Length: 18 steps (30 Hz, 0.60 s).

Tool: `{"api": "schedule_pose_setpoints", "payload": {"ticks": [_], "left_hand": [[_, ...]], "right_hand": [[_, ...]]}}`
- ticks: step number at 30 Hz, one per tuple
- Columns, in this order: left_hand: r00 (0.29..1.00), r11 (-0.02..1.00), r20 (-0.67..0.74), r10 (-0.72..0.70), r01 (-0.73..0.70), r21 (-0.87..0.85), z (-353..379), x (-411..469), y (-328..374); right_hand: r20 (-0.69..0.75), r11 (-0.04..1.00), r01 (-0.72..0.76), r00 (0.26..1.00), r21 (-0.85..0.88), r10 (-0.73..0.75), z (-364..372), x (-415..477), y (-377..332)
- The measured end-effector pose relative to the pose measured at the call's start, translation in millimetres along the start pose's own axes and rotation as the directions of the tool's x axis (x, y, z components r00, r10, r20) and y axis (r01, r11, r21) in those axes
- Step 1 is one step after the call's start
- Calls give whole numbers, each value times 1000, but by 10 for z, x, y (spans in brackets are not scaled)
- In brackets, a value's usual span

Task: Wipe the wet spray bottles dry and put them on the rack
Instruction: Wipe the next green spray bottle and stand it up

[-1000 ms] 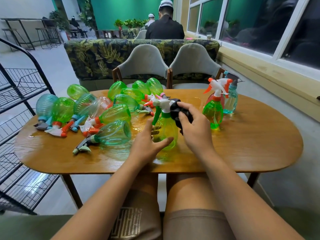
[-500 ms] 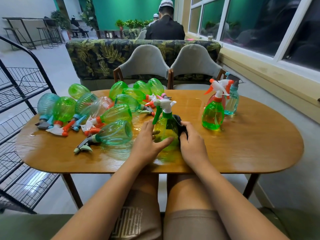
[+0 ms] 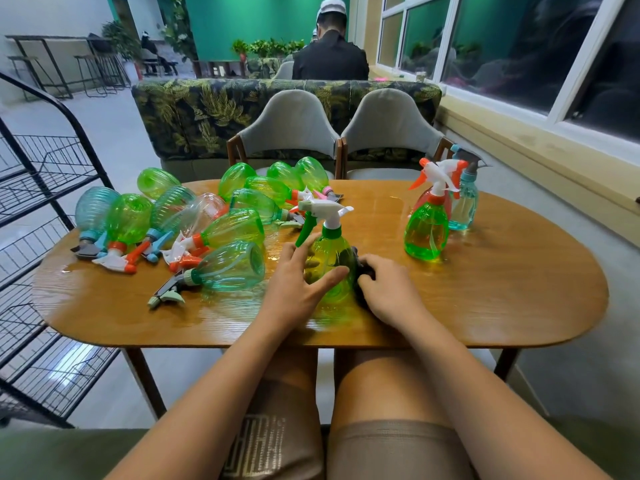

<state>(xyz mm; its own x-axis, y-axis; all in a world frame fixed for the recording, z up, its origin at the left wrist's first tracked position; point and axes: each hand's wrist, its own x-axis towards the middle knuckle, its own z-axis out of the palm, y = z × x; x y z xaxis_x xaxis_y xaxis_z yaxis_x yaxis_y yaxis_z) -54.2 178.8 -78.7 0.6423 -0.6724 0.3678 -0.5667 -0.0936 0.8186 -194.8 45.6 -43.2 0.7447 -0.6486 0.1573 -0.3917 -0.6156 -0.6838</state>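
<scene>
Green spray bottle (image 3: pixel 329 258) stands upright, front-middle of the table (image 3: pixel 485 289). Left hand (image 3: pixel 294 289) grips its body, fingers spread round it. Right hand (image 3: pixel 388 289) curls on a dark cloth (image 3: pixel 360 271), pressed to the bottle's lower right side. Wire rack (image 3: pixel 41 202) stands at left.

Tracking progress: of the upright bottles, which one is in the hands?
The yellow-green bottle with the green trigger, mid-table: left hand holds it, right hand presses a dark cloth against it. Right-side group stands untouched.

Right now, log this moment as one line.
phase: wiping | left hand: holds bottle upright on table | right hand: presses cloth to bottle's side | rack: left of table
</scene>
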Motion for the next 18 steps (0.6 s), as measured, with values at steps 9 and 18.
{"api": "schedule_pose_setpoints", "payload": {"ticks": [9, 18], "left_hand": [[1000, 999, 29, 10, -9, -41, -32, -44, 92], [999, 998, 35, 8, -6, -55, -36, -52, 97]], "right_hand": [[-204, 908, 79, 979, 411, 7, -212, 16, -335], [-266, 894, 259, 950, 365, -167, -199, -65, -347]]}}
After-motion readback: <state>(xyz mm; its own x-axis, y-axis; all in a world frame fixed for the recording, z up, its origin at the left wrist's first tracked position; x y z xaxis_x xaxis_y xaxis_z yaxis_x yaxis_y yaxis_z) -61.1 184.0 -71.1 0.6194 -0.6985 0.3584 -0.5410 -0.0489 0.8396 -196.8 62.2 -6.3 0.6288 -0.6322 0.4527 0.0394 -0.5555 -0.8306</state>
